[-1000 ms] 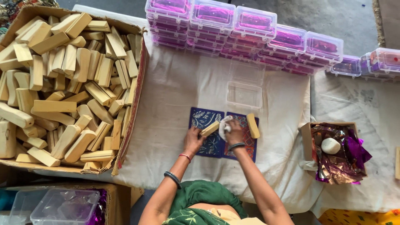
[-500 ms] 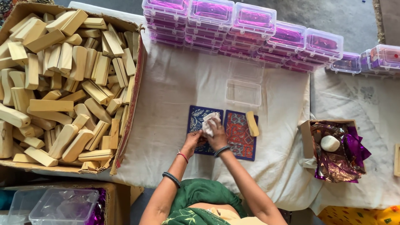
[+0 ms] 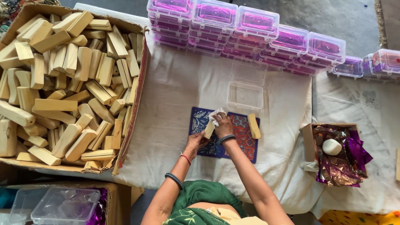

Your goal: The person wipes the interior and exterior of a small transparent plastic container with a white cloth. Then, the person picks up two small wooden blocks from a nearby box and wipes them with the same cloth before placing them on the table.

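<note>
My left hand (image 3: pixel 196 142) holds the lower end of a pale wooden block (image 3: pixel 209 130) over a blue patterned mat (image 3: pixel 200 121). My right hand (image 3: pixel 223 125) presses a white cloth (image 3: pixel 216 115) against the block's upper end. A second wooden block (image 3: pixel 253 126) lies on the red patterned mat (image 3: pixel 243 137) just right of my right hand. An open clear plastic box (image 3: pixel 246 95) sits on the cream sheet beyond the mats.
A large cardboard box (image 3: pixel 137 83) full of wooden blocks fills the left. Stacked clear boxes with purple lining (image 3: pixel 250 29) line the far edge. A small carton (image 3: pixel 310 141) with purple foil and a white stone (image 3: pixel 332 146) sits right. Clear boxes (image 3: pixel 62 206) lie at bottom left.
Both hands shifted slightly left from the red mat toward the blue one with the block. The cloth moved from the block's middle up to its top end.
</note>
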